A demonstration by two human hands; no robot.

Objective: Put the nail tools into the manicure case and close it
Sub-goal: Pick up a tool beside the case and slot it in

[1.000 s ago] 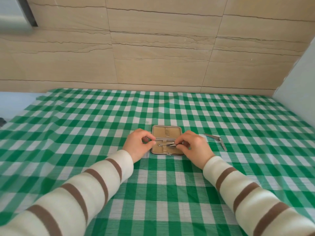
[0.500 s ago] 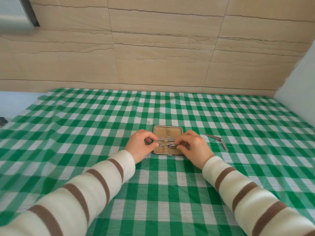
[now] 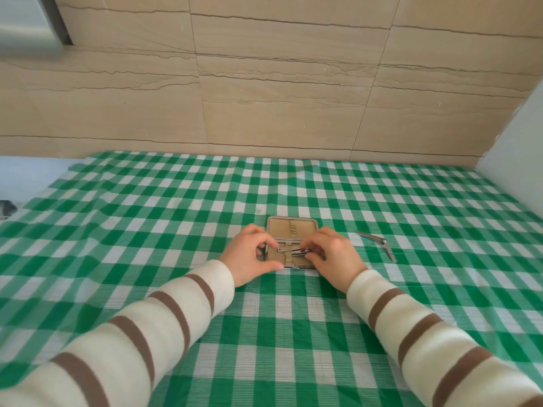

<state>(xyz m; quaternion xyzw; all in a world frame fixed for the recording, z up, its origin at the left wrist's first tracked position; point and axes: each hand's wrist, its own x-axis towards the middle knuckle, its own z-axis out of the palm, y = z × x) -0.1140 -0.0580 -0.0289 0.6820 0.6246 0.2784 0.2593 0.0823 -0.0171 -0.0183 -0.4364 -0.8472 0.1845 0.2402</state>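
A small tan manicure case point(image 3: 291, 227) lies open and flat on the green checked cloth, its far half bare with elastic loops. My right hand point(image 3: 333, 254) pinches a small metal nail clipper point(image 3: 296, 251) over the near half of the case. My left hand point(image 3: 249, 254) rests against the case's left edge, thumb along its front and fingertips touching the left end of the clipper. A second, larger metal nail clipper point(image 3: 379, 241) lies on the cloth to the right of the case, its lever swung open.
The green and white checked cloth point(image 3: 176, 218) covers the table up to a beige tiled wall point(image 3: 279, 98). A pale panel point(image 3: 523, 136) stands at the right edge. A dark object point(image 3: 6, 208) shows at the far left.
My hands have barely moved. The small clipper has slid a little further left under the case's strap, and my left thumb has stretched along the case's front edge.
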